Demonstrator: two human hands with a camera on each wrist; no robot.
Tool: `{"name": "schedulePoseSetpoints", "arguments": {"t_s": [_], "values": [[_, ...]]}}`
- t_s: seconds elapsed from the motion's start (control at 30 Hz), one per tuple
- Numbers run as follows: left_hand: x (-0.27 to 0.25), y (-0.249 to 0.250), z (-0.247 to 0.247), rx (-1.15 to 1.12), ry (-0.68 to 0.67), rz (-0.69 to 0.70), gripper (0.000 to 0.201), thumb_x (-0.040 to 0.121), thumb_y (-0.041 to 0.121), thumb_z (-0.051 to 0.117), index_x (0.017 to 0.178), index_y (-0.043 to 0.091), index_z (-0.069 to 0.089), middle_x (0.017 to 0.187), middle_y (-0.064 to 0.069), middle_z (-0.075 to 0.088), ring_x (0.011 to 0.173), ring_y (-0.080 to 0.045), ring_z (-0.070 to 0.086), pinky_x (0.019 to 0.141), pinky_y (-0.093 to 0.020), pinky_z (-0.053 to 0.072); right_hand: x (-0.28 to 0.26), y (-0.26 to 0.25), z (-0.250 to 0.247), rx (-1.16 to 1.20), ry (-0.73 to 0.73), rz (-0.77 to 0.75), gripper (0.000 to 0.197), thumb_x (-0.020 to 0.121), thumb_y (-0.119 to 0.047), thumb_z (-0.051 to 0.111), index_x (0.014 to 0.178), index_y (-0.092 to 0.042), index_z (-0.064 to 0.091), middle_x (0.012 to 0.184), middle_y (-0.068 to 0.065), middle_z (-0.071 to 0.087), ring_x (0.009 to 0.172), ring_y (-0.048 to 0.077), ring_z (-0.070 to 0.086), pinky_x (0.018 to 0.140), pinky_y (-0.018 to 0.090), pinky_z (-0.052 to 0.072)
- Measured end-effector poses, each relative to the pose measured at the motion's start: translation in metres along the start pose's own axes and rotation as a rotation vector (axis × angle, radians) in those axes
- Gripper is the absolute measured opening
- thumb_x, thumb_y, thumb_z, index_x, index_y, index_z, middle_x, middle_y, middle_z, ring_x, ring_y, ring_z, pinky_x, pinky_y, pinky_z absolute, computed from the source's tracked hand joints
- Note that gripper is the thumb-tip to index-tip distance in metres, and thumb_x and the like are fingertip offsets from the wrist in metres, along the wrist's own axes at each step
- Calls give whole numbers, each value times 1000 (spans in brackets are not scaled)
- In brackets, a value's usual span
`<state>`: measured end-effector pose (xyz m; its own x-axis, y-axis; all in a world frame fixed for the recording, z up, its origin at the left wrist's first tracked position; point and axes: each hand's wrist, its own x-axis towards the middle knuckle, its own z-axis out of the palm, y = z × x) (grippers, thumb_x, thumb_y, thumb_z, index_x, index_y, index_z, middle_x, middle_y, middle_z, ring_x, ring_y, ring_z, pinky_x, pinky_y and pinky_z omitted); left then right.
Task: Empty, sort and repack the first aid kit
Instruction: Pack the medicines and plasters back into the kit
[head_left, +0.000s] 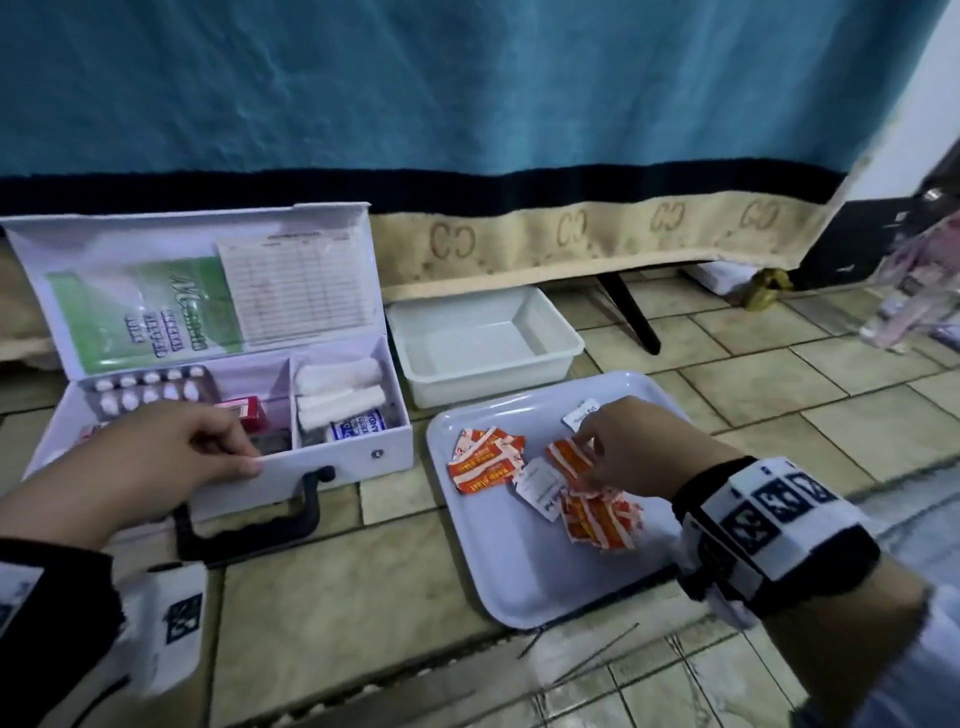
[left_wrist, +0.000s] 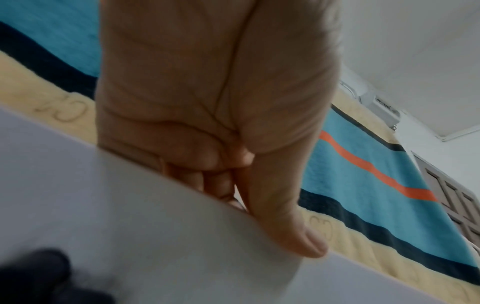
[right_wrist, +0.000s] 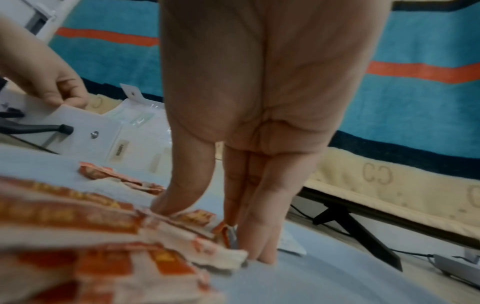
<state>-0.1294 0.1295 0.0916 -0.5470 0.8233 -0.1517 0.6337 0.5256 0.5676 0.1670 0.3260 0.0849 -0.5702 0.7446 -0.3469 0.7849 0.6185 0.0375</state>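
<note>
The white first aid kit (head_left: 363, 441) stands open on the floor at left. It holds a pill blister (head_left: 150, 392), a red box (head_left: 247, 410), gauze rolls (head_left: 337, 389) and a bandage pack (head_left: 358, 423). My left hand (head_left: 239, 452) grips its front wall (left_wrist: 130, 226), thumb (left_wrist: 293, 236) outside, fingers inside. Orange plaster packets (head_left: 485, 462) and white sachets (head_left: 540, 486) lie on a pale tray (head_left: 519, 582). My right hand (head_left: 589, 457) reaches down onto the tray and pinches one orange packet (right_wrist: 197, 218) between thumb and fingers.
An empty white tub (head_left: 483, 332) sits behind the tray against a blanket-draped bed (head_left: 571, 234). The kit's black handle (head_left: 249, 530) lies on the tiled floor (head_left: 337, 623) in front. A black bed leg (head_left: 628, 312) stands right of the tub, with clutter at far right.
</note>
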Motion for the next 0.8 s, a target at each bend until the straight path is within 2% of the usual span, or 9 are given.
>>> {"name": "schedulePoseSetpoints", "arguments": {"t_s": [0.07,0.17,0.27,0.37,0.47,0.53,0.63,0.73,0.8], "values": [[-1,2,1,-7,23,-14,25,67,7,82,50,20,69,55,1,67,60,-23,59,65,-33,46,5,0,0,-45,3,-19,42,75,-42,73,107,-15,67,100,2,68,94,21,62,75,26,45],[-3,3,6,-17,62,-5,25,68,3,80,53,17,68,46,8,63,55,-19,55,59,-28,40,8,-2,-1,-54,20,-16,40,75,-32,75,109,-14,66,104,4,68,97,22,62,83,31,51],[-5,5,9,-26,73,-13,20,70,3,79,57,13,68,40,13,59,45,-11,48,51,-18,35,9,-3,-2,-39,41,-14,37,74,-24,77,108,-13,66,102,4,69,96,21,63,81,29,51],[-4,5,7,-43,55,-15,19,71,2,78,58,13,68,39,13,58,45,-9,48,50,-18,34,12,-4,-3,-15,50,-7,34,73,-20,78,104,-12,67,100,4,69,93,22,63,78,30,52],[-3,3,6,-49,43,-35,18,71,4,78,59,13,68,39,10,57,41,-4,45,49,-18,31,15,0,-10,27,66,4,21,75,-19,76,91,-11,67,90,2,65,86,22,61,63,26,47],[-3,2,6,-48,50,-46,18,71,6,79,59,15,69,48,8,61,51,-9,49,53,-20,34,15,5,-19,108,111,-1,11,76,-14,73,73,-18,63,77,0,60,78,21,59,52,22,39],[-5,3,4,-39,24,-42,18,72,10,79,60,18,68,65,5,66,64,-9,55,58,-18,38,12,8,-40,136,156,-59,17,80,-9,65,69,-21,66,68,-8,63,65,8,60,47,17,38],[-8,6,2,-23,12,-51,13,74,15,78,66,18,69,68,9,65,65,-2,55,56,-11,37,10,-7,-71,206,186,-137,26,80,-3,63,65,-24,69,59,-15,68,56,-5,61,47,10,44],[-8,5,3,-28,25,-58,19,74,17,79,61,24,66,72,4,69,71,-10,60,65,-22,45,13,-28,-89,323,217,-215,27,78,-4,68,63,-25,69,53,-17,66,48,-7,57,44,7,40]]}}
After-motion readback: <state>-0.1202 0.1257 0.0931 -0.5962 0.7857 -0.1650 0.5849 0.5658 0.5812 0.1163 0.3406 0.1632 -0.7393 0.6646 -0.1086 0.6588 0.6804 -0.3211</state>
